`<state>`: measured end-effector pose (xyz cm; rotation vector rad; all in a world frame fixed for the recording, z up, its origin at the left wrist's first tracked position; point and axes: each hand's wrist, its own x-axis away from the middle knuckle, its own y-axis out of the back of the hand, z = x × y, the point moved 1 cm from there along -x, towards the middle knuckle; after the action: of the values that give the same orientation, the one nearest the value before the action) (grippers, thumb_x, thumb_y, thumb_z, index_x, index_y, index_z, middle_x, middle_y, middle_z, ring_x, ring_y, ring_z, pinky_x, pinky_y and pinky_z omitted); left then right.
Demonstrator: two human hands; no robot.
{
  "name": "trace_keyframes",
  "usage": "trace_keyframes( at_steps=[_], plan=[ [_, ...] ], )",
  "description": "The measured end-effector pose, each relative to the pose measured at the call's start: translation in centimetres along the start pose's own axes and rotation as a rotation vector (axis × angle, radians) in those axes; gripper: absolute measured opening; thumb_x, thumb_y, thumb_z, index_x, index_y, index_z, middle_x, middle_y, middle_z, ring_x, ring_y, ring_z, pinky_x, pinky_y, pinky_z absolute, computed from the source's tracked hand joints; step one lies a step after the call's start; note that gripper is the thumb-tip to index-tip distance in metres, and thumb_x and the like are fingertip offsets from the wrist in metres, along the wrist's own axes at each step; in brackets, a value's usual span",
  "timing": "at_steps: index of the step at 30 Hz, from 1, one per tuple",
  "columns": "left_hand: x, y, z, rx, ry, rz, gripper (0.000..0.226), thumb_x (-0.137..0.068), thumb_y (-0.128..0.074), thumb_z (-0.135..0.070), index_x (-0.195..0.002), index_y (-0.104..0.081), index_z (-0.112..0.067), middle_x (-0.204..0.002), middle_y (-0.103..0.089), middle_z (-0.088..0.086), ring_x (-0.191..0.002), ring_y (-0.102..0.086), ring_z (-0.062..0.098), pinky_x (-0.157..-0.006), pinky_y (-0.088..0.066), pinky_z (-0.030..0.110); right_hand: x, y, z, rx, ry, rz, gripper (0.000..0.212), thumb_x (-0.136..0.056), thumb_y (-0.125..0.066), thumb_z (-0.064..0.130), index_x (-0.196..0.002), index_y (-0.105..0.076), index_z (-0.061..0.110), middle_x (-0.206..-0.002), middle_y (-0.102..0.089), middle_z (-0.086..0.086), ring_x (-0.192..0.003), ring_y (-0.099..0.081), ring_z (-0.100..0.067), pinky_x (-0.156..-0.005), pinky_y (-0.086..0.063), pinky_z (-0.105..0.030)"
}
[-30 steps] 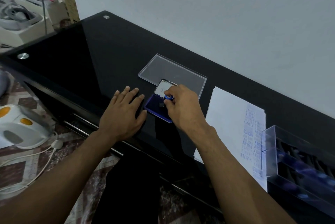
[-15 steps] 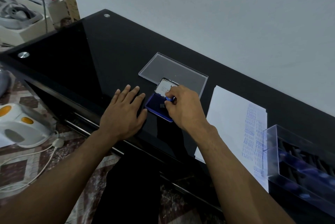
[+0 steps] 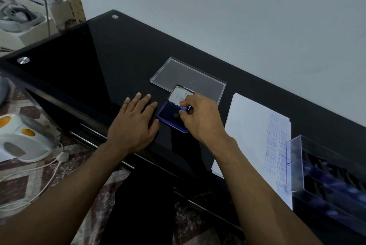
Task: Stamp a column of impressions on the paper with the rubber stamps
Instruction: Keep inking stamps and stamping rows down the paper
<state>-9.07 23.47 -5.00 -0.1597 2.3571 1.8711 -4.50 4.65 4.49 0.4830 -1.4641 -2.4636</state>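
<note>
Head view: right hand (image 3: 200,117) pinches small blue-handled rubber stamp (image 3: 183,108) onto blue ink pad (image 3: 168,116) for inking; left hand (image 3: 134,123) lies flat on glossy black tabletop (image 3: 79,62), bracing.

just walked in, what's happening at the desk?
A person is inking a rubber stamp. The right hand pinches a small blue-handled stamp over the open blue ink pad, whose lid stands tilted up behind it. The left hand lies flat on the black desk beside the pad. To the right, a sheet of paper already carries columns of blue impressions along its right side, and a clear box holds more stamps. A clear lid lies behind the pad.
</note>
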Motion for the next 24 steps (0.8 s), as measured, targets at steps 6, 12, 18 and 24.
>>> trace_keyframes(
  at_steps=[6,12,18,24],
  plan=[
    [0.02,0.12,-0.10,-0.001,0.002,0.001,0.068,-0.098,-0.021,-0.056,-0.151,-0.042,-0.020,-0.162,-0.033,0.008,-0.154,-0.018,0.028,-0.125,-0.015,0.052,-0.23,-0.05,0.09,-0.029,-0.018,-0.015,0.017,-0.090,-0.070,0.018,-0.106,-0.072,0.013,-0.113,-0.068,-0.002,-0.094,-0.064,-0.014,-0.086,-0.054,-0.026],
    [0.04,0.08,-0.17,-0.003,0.005,-0.009,0.068,-0.098,-0.021,-0.056,-0.150,-0.043,-0.019,-0.162,-0.034,0.008,-0.153,-0.019,0.028,-0.125,-0.016,0.052,-0.19,-0.03,-0.12,-0.060,-0.049,-0.010,0.017,-0.088,-0.072,0.018,-0.105,-0.073,0.015,-0.113,-0.068,0.000,-0.091,-0.064,-0.012,-0.085,-0.055,-0.024],
    [-0.02,0.03,-0.14,-0.017,0.008,-0.005,0.067,-0.098,-0.023,-0.056,-0.150,-0.043,-0.020,-0.162,-0.033,0.008,-0.153,-0.019,0.028,-0.125,-0.016,0.051,-0.13,0.13,0.12,-0.061,-0.056,0.006,0.017,-0.089,-0.071,0.017,-0.105,-0.073,0.014,-0.113,-0.068,0.000,-0.090,-0.063,-0.010,-0.082,-0.051,-0.020],
    [-0.04,-0.02,-0.12,-0.016,0.010,-0.002,0.068,-0.098,-0.022,-0.056,-0.151,-0.042,-0.020,-0.162,-0.033,0.007,-0.153,-0.019,0.028,-0.125,-0.015,0.051,-0.21,0.17,-0.07,-0.076,-0.072,0.020,0.014,-0.086,-0.074,0.017,-0.100,-0.074,0.014,-0.112,-0.068,0.001,-0.088,-0.061,-0.008,-0.077,-0.046,-0.016]
  ],
)
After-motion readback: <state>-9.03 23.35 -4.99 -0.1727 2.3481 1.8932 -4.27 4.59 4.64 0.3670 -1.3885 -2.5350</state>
